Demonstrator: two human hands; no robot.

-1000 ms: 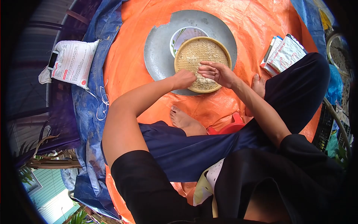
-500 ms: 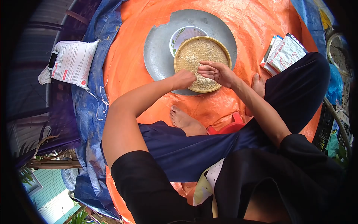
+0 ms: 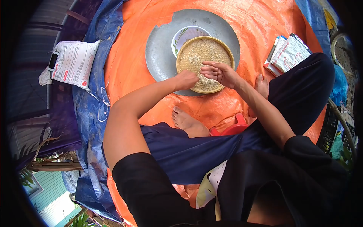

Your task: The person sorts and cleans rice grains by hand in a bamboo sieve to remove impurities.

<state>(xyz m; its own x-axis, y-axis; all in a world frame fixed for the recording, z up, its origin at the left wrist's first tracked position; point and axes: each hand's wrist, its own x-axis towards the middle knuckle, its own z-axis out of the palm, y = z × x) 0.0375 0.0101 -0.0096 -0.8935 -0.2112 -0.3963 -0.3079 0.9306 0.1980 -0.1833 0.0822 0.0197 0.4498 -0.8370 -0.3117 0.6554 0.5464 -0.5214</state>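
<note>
1. A white sack (image 3: 75,66) lies at far left, a phone (image 3: 54,60) on it, beside the blue tarp (image 3: 89,117).
2. Loose string (image 3: 102,102) trails from it toward the orange tarp (image 3: 132,41).
3. On the orange tarp sits a grey tray (image 3: 158,47), bearing a patterned bowl (image 3: 183,38).
4. The left hand (image 3: 186,80) is over the basket's near-left edge, fingers curled narrow; whether they grip anything, one cannot tell.
5. The round basket (image 3: 200,55), scattered with pale grain (image 3: 211,85), overlaps the bowl, above the tray.
6. The right hand (image 3: 222,74) hovers over the basket's near-right part, half open, fingers loosely bent.
7. Folded bags (image 3: 290,56) lie farther right, near the knee.
</note>
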